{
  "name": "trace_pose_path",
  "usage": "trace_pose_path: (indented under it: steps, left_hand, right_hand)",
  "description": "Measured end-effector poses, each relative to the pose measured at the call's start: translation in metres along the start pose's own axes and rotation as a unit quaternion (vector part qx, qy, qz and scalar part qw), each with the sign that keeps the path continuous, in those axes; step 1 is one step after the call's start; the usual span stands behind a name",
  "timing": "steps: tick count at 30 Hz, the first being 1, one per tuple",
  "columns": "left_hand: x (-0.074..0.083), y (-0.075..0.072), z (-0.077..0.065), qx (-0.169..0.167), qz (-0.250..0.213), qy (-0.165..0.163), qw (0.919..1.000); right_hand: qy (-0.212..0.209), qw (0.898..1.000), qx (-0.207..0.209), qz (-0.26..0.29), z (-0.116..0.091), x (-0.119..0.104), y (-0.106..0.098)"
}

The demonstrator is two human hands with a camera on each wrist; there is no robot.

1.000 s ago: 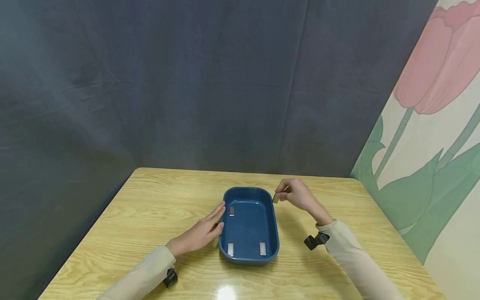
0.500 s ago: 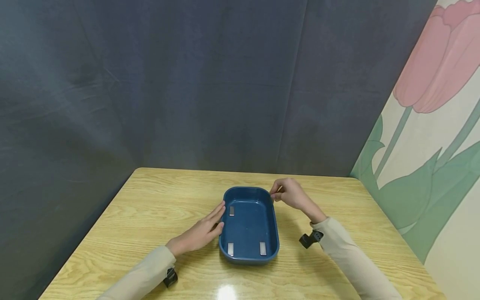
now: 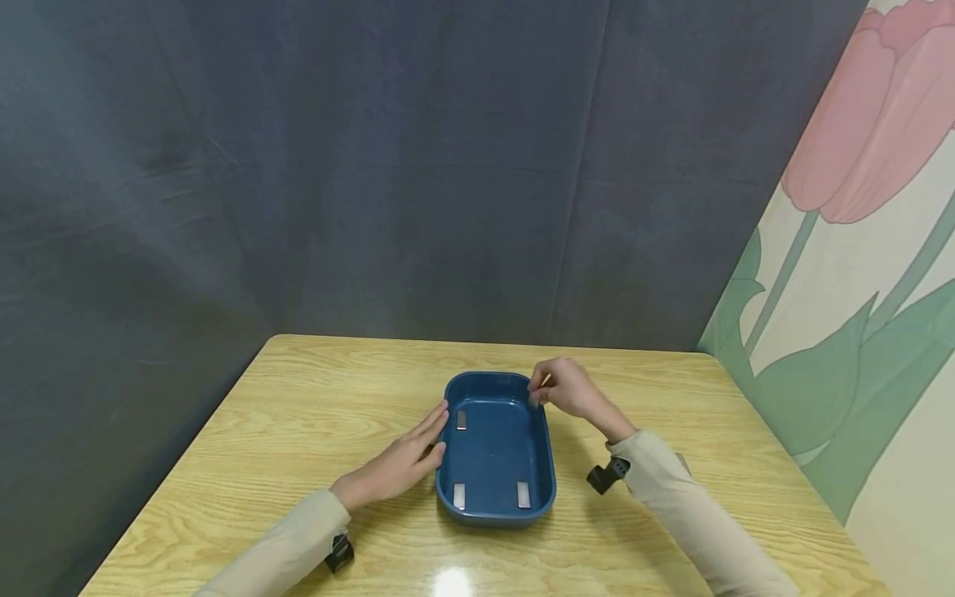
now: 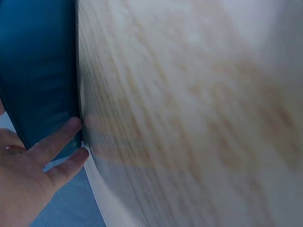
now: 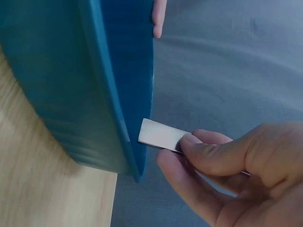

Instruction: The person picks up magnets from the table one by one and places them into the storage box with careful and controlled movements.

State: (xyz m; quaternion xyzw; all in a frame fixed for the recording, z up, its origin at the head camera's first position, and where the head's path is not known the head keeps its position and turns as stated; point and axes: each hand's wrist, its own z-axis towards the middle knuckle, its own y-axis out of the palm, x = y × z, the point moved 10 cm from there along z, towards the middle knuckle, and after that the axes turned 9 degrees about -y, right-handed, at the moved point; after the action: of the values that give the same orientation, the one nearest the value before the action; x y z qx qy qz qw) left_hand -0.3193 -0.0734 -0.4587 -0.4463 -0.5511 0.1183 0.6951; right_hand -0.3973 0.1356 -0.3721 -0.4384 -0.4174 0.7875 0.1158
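A blue rectangular tray [image 3: 492,521] with rounded corners stands on the table, and three small silver rectangular pieces lie inside: one [image 3: 462,420] toward the back left, one [image 3: 458,497] at the front left, one [image 3: 524,495] at the front right. My left hand [image 3: 395,466] rests against the tray's left wall with its fingers straight. Over the tray's back right rim is my right hand [image 3: 564,387]. Its thumb and fingers pinch another flat silver rectangular piece [image 5: 163,135], seen clearly in the right wrist view just above the rim.
The wood-grain table [image 3: 313,398] extends on both sides of the tray. A small greyish object [image 3: 682,463] shows partly from behind the right sleeve. A dark curtain [image 3: 418,182] hangs behind the table, and a painted wall [image 3: 880,348] stands at the right.
My right hand has moved left, carrying the silver piece from outside the tray's right side to over its back right rim. The left hand stays put. The greyish object has appeared beside the right sleeve.
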Motion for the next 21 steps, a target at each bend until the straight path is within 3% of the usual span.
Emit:
trace_pose_path:
  steps: [21]
  left_hand:
    - [-0.002,-0.001,-0.001,-0.001,0.000,-0.002,1.0000]
  right_hand:
    - [0.005,0.999,-0.015,-0.032,0.007,-0.001,0.024]
